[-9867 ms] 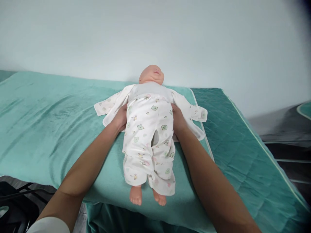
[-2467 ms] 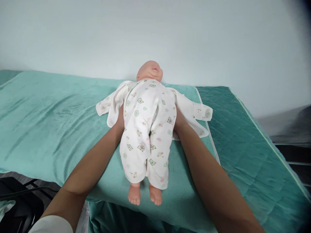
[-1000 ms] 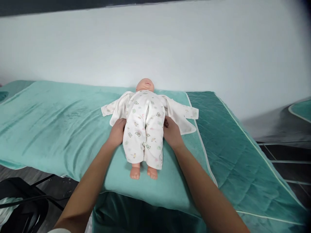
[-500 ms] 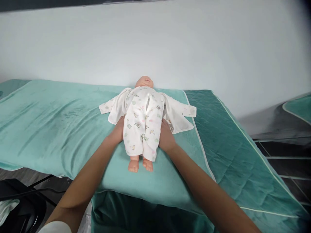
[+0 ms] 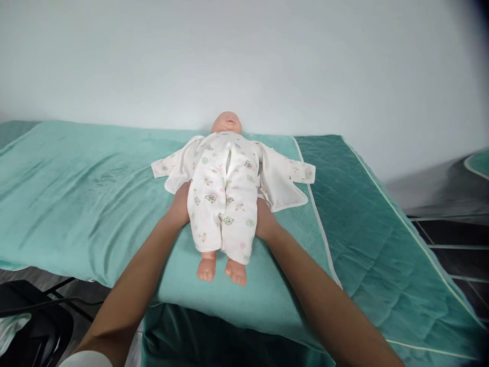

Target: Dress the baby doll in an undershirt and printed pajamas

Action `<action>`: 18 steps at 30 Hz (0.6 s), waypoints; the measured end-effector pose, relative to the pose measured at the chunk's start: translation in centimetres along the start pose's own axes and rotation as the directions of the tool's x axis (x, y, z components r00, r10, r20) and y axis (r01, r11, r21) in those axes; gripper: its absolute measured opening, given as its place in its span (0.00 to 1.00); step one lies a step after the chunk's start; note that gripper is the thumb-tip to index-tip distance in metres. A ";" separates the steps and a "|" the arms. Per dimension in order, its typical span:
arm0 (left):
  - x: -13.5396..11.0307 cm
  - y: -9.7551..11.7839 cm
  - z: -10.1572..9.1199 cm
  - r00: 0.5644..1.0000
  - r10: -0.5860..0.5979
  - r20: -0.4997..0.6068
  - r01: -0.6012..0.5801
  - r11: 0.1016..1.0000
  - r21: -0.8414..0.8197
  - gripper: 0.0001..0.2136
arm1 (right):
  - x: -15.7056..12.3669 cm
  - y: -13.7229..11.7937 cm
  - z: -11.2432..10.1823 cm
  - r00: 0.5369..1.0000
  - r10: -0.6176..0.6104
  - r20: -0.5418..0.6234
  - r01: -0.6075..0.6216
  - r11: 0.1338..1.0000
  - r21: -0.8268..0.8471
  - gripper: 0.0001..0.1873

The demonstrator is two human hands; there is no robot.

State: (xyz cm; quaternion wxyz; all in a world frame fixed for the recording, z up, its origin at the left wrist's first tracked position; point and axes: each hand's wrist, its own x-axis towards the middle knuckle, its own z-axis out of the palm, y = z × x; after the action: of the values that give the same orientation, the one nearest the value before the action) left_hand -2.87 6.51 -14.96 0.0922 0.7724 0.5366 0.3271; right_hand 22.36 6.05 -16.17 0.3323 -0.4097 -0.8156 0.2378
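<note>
A baby doll (image 5: 229, 178) lies on its back with its feet toward me. It wears white printed trousers pulled up high over its front, and the feet stick out bare. Beneath it a white long-sleeved baby jacket (image 5: 280, 178) is spread open, one sleeve out to each side. My left hand (image 5: 181, 204) grips the doll's side at the left hip and thigh. On the opposite side my right hand (image 5: 265, 218) holds it at the same height. The fingers of both hands are tucked under the doll and hidden.
A light green cover (image 5: 126, 193) spreads over the bed, with a darker quilted green one (image 5: 355, 219) at the right. A pale wall (image 5: 244, 61) stands behind. A black chair (image 5: 38, 321) is at lower left, and metal bars (image 5: 454, 246) show at right.
The doll looks larger and its feet sit lower in view and farther apart, partly because the camera has shifted. Both hands have stayed at the doll's sides.
</note>
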 end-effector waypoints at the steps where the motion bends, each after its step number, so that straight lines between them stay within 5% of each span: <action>1: -0.6 -0.3 -0.2 0.999 0.049 -0.009 -0.049 0.997 0.062 0.06 | 0.0 -0.1 -0.1 1.000 0.009 0.009 -0.009 0.998 -0.057 0.19; 5: -3.5 -1.1 -1.5 0.973 0.226 -0.042 -0.209 0.946 0.249 0.12 | -0.4 -0.6 -1.1 0.999 0.030 0.041 -0.016 0.953 -0.303 0.15; 10: -5.0 -0.7 -2.2 0.983 0.186 -0.006 -0.181 0.962 0.206 0.11 | -0.9 -1.0 -2.3 0.996 0.094 0.006 -0.079 0.870 -0.486 0.07; 15: -4.9 0.3 -2.8 0.989 0.145 0.035 -0.148 0.984 0.102 0.08 | -1.3 -0.5 -2.4 0.980 0.170 -0.107 -0.199 0.882 -0.427 0.13; 18: -5.5 0.8 -3.2 0.995 0.090 -0.035 -0.090 0.996 -0.013 0.08 | -1.4 -0.4 -2.3 0.968 0.161 -0.193 -0.214 0.930 -0.297 0.15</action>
State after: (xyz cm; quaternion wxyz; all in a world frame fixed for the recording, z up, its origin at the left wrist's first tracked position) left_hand -5.34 0.68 -14.39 0.0736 0.7893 0.5004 0.3481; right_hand 24.51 4.94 -14.89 0.3043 -0.5522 -0.7697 0.1003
